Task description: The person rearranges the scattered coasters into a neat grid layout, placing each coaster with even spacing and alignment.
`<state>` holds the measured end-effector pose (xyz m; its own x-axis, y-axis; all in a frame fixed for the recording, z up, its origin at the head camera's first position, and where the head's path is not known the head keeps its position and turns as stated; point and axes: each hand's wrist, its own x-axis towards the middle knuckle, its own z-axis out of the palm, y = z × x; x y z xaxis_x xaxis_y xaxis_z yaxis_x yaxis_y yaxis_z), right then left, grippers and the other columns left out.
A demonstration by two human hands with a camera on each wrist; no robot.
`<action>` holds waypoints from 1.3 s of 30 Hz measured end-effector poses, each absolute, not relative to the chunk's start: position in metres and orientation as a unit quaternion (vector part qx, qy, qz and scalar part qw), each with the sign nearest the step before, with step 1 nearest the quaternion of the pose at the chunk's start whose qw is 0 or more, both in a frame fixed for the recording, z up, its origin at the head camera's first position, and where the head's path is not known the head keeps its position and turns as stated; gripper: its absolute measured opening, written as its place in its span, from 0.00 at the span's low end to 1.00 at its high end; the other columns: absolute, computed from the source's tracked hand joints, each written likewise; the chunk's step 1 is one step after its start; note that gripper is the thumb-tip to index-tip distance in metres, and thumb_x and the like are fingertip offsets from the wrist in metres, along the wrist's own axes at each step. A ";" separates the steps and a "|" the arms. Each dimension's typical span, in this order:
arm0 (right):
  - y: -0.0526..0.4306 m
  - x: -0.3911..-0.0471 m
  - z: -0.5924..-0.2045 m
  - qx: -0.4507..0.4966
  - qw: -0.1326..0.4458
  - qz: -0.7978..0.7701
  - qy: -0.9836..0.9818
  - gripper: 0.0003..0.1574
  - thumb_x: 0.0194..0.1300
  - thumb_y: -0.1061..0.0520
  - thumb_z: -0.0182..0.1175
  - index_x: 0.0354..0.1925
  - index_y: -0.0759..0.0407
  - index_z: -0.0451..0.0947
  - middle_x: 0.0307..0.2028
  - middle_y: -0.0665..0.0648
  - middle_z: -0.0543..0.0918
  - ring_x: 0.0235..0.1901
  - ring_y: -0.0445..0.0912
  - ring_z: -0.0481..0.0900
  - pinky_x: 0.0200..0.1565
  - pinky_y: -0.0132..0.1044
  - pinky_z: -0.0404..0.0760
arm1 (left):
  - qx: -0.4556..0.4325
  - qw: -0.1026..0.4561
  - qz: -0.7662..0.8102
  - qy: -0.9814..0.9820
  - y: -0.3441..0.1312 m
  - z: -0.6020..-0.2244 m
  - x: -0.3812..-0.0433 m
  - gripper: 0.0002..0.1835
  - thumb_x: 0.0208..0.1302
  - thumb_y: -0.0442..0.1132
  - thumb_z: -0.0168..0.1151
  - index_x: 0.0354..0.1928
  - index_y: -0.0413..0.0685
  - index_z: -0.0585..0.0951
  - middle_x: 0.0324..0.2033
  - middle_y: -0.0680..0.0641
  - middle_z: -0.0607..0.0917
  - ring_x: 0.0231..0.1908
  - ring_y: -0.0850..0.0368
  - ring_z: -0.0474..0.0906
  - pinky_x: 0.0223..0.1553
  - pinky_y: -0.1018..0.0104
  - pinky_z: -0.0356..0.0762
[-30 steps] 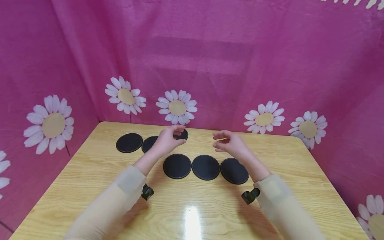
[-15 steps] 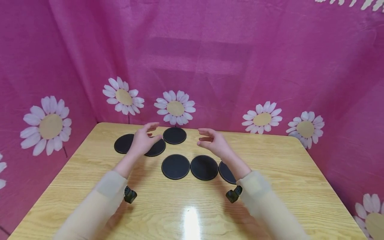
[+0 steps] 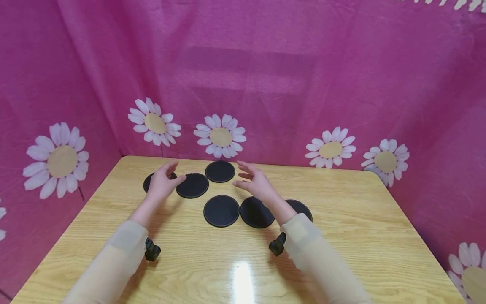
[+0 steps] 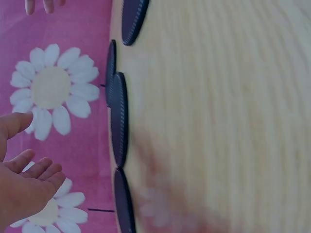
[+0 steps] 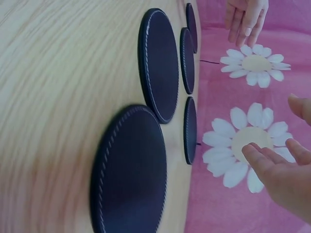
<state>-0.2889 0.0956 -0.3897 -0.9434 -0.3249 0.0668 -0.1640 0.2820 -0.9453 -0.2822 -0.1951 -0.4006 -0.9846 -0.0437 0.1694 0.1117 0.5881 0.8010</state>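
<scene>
Several round black coasters with stitched rims lie flat on the wooden table. My left hand (image 3: pixel 162 184) hovers over the far-left coaster (image 3: pixel 148 184) and partly covers it, holding nothing. To its right lie a second coaster (image 3: pixel 193 185) and a third coaster (image 3: pixel 220 172) at the back. My right hand (image 3: pixel 256 183) is in the air above the front row, its fingers loosely bent around nothing. That row has a left coaster (image 3: pixel 222 211), a middle coaster (image 3: pixel 256 212) and a right coaster (image 3: pixel 301 208), the last partly behind my right forearm. In the left wrist view the left hand (image 4: pixel 31 187) appears well above the coasters.
The light wooden table (image 3: pixel 360 228) ends at a pink curtain (image 3: pixel 250 76) with white daisies, which hangs behind it and at both sides. A small black camera (image 3: pixel 152 250) sits on my left wrist, and another camera (image 3: pixel 277 244) on my right.
Both hands have moved to the left through the air, the left from near the back coaster to the far-left one, the right from beyond the front row's right end. The coasters lie as before.
</scene>
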 end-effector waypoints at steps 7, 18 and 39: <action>0.078 -0.296 -0.403 -0.158 0.058 -0.589 0.791 0.42 0.58 0.65 0.64 0.68 0.59 0.61 0.66 0.64 0.66 0.63 0.60 0.66 0.57 0.46 0.74 | -0.005 0.050 -0.450 -0.892 -0.206 -0.415 -0.281 0.35 0.62 0.40 0.62 0.68 0.36 0.61 0.65 0.33 0.66 0.65 0.39 0.61 0.64 0.50 0.63; 0.062 -0.312 -0.430 -0.155 0.069 -0.562 0.810 0.38 0.59 0.63 0.64 0.66 0.60 0.64 0.60 0.67 0.72 0.58 0.59 0.72 0.59 0.46 0.72 | 0.010 -0.013 -0.462 -0.887 -0.216 -0.431 -0.284 0.35 0.62 0.38 0.62 0.67 0.31 0.59 0.62 0.30 0.67 0.63 0.37 0.63 0.63 0.48 0.63; 0.046 -0.321 -0.445 -0.172 0.104 -0.471 0.859 0.36 0.57 0.61 0.66 0.63 0.63 0.66 0.56 0.65 0.76 0.56 0.56 0.73 0.59 0.45 0.72 | 0.009 -0.066 -0.480 -0.875 -0.212 -0.437 -0.284 0.35 0.61 0.35 0.62 0.67 0.31 0.60 0.59 0.29 0.68 0.61 0.37 0.65 0.61 0.49 0.66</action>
